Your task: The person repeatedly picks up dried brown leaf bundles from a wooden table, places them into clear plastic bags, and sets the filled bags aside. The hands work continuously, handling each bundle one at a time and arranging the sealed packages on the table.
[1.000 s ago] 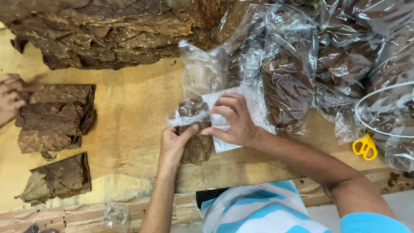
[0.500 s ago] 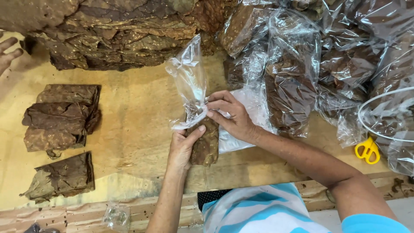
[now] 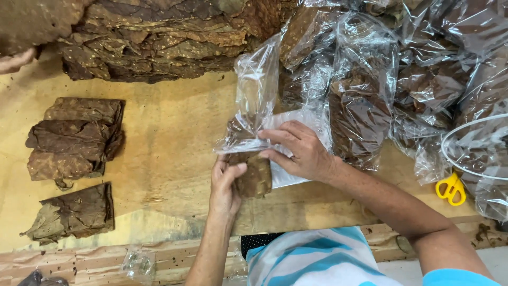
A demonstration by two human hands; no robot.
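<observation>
The wooden bench (image 3: 169, 143) fills most of the view, its near edge running just behind the person's striped shirt (image 3: 317, 259). Along the far edge of the bench lies a great heap of brown dried leaves (image 3: 159, 37), cut off by the top of the frame, so its full extent cannot be made out. To the right of the bench's middle, a pile of filled clear bags (image 3: 413, 79) holds more brown leaf; glare and creases in the plastic hide much of what is inside, and the pile runs out of frame at the right. On the left part of the bench sit two folded leaf stacks: a larger stack (image 3: 74, 137) and, nearer the front edge, a smaller stack (image 3: 71, 212). At the bench's middle, near its front edge, a clear plastic bag (image 3: 254, 100) stands up with a leaf bundle (image 3: 254, 177) partly pushed into its mouth; the bundle's upper end is blurred behind the plastic. The right hand (image 3: 296, 151) pinches the bag's open edge, fingers closed on the film. The left hand (image 3: 225, 182) grips the bundle from below, thumb pressed against it. Yellow scissors (image 3: 451, 188) lie at the bench's right front, half hidden under bags. A fingertip of another person (image 3: 16, 61) shows at the far left edge.
</observation>
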